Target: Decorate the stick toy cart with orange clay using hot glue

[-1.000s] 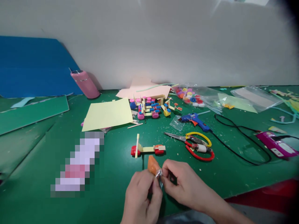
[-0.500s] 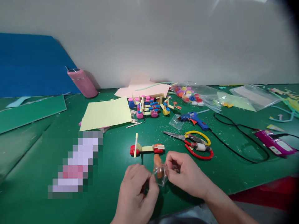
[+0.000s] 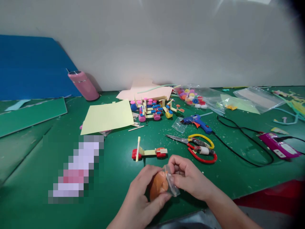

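Between my hands is a small clear plastic bag (image 3: 174,190) with a lump of orange clay (image 3: 157,186) in it. My left hand (image 3: 140,198) is wrapped round the clay-filled part, thumb below and fingers above. The fingers of my right hand (image 3: 190,178) pinch the bag's edge from the right. Just beyond my hands a small scooter-like model (image 3: 149,152) lies on the green table, with red clay at both ends, a pale flat strip and a crossbar stick. Scissors (image 3: 197,144) with red and yellow handles lie to its right.
A blue glue gun (image 3: 197,122) trails a black cord to a purple power strip (image 3: 278,146). Several small colourful models (image 3: 152,109) stand behind, beside yellow paper (image 3: 109,117) and a bag of coloured pieces (image 3: 194,97). A pink tumbler (image 3: 84,86) leans at the back left.
The bag has turned and risen between my hands, showing the orange clay as a wide lump. My left hand has moved up and right and closed round it. My right hand still pinches the edge.
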Tool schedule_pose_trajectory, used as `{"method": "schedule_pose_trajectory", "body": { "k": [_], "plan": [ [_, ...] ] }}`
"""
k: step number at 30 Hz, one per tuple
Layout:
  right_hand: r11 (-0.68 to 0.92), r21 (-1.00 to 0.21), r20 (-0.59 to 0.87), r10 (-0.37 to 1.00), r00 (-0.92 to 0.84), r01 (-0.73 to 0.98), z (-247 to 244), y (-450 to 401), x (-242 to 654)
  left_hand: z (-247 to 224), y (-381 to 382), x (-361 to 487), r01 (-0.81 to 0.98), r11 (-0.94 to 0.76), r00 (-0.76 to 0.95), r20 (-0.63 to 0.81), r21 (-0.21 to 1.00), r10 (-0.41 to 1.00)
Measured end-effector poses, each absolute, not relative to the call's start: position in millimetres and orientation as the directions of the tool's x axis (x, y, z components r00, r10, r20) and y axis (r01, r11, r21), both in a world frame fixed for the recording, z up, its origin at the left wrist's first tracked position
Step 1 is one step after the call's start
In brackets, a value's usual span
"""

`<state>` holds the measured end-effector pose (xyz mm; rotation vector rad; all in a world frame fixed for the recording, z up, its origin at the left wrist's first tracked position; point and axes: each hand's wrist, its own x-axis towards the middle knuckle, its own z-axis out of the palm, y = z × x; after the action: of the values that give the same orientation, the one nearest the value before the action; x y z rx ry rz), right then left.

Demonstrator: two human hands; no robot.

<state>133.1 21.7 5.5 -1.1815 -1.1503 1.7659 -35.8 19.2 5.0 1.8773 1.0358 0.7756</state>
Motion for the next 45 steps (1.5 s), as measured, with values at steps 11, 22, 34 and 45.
{"method": "schedule_pose_trajectory", "body": {
  "k": [11,22,34,45],
  "plan": [
    [-0.154,-0.981,-0.179,0.953,-0.244,0.120,6.9,16.1,138.7,5.9,17.8,-38.6,0.341,-0.204,0.358,0.074,0.918,0.931],
    [0.008,-0.963,-0.069,0.959,-0.273,0.271,11.3,13.6,138.6,-3.6,11.8,-37.7,0.416,-0.358,0.379,0.198,0.836,0.904],
    [0.039,-0.972,-0.047,0.932,-0.359,0.230,13.8,9.8,138.3,4.6,13.2,-35.8,0.463,-0.485,0.474,0.255,0.742,0.843],
    [0.078,-0.955,-0.057,0.899,-0.434,0.286,12.2,13.3,142.7,12.2,18.2,-39.8,0.444,-0.312,0.536,0.031,0.840,0.844]
  ]
}}
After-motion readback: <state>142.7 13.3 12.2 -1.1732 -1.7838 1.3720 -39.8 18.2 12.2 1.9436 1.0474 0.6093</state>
